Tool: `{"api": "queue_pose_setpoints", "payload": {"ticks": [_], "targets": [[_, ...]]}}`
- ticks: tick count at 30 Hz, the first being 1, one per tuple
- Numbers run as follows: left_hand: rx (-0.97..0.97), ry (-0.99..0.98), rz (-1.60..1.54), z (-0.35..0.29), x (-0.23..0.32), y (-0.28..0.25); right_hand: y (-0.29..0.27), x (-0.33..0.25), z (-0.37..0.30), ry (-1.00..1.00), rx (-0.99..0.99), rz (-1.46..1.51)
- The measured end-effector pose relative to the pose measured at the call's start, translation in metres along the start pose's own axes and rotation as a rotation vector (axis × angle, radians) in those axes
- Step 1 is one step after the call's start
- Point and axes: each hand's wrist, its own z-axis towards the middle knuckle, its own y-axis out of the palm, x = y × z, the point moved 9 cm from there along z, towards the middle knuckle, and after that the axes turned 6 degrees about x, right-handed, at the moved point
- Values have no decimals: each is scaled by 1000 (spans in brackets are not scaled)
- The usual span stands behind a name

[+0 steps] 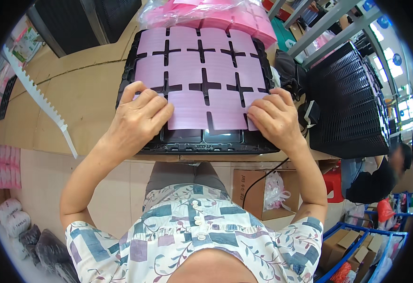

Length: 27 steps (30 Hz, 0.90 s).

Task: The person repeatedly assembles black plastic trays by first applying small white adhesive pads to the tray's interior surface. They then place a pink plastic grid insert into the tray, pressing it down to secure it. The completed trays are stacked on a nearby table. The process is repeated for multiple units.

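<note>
Patterned shirt [178, 226], then black tray [173, 147], pink sheet [184, 63] over its compartments [223, 137].

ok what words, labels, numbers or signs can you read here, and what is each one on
I won't copy out wording, but this is where it stands:
Black plastic tray: raised characters along the near rim.
Open cardboard box: dark characters on its left side.
White sacks: dark printing, small and distorted.
Green-and-white package: any print is too small to read.
Pink slotted sheet: none visible.
</note>
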Motion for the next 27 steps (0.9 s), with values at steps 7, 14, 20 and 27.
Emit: {"api": "queue_pose_setpoints", "payload": {"ticks": [7, 14, 20, 27], "targets": [[-49, -388, -114, -28, -34, -14, -6, 25, -23, 273, -179, 24], [67, -536, -274, -28, -71, -8, -8, 7, -4, 319, -155, 114], [186, -554, -390, 6, -86, -17, 12, -31, 36, 215, -102, 18], [134, -735, -419, -17, -100, -22, 5, 24, 10, 343, -54, -229]]}}
